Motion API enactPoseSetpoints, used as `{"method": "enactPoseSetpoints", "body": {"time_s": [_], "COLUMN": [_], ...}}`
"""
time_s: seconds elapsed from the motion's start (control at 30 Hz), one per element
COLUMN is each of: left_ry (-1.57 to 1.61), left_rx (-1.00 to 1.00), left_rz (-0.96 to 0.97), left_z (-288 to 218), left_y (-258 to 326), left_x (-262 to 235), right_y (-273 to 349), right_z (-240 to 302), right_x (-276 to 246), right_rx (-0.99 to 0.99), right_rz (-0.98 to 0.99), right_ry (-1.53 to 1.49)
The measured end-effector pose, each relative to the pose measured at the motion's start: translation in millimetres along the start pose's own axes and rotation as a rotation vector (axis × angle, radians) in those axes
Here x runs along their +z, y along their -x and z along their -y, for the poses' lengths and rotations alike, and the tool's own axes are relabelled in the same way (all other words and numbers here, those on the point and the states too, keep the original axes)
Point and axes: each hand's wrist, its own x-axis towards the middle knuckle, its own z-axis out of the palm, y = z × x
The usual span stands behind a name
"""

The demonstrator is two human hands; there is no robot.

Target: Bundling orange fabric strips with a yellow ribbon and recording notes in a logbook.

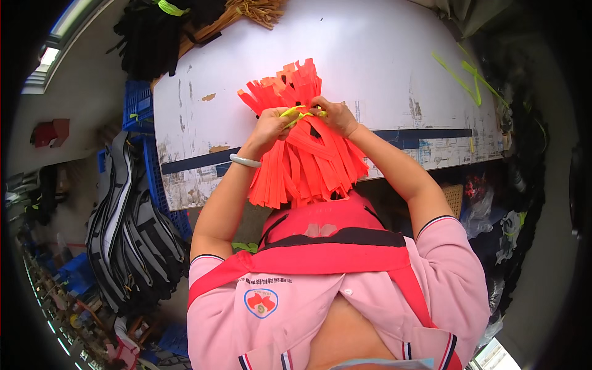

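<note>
A thick bundle of red-orange fabric strips [317, 163] lies over the table's near edge, its lower ends fanning toward my apron. Around its middle runs a yellow-green tie strip [296, 113]. My left hand [272, 128], with a pale bangle at the wrist, pinches one part of that strip on the left of the bundle. On the other side my right hand [333, 115] has its fingers closed on the strip too. Both hands rest close together against the bundle. The strip's back side is hidden behind the bundle.
The white worn table [382, 68] carries a dark blue stripe. Black strips [151, 43] and tan strips [253, 12] lie at its far left. Loose yellow-green strips [472, 80] are at the right. Blue crates [139, 105] and hanging grey-black pieces [126, 240] stand left.
</note>
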Motion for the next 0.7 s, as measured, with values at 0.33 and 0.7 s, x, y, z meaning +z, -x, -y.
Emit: {"method": "enactPoseSetpoints", "body": {"time_s": [0.33,0.7], "left_ry": [-0.051,-0.023], "left_rx": [0.245,0.224], "left_rz": [-0.137,-0.226], "left_z": [26,47], "left_y": [-10,-40], "left_x": [31,8], "right_y": [8,26], "right_z": [-4,-56], "right_x": [-2,-11], "right_rx": [-0.061,0.702], "right_rz": [0.008,-0.236], "right_ry": [0.024,-1.171]}}
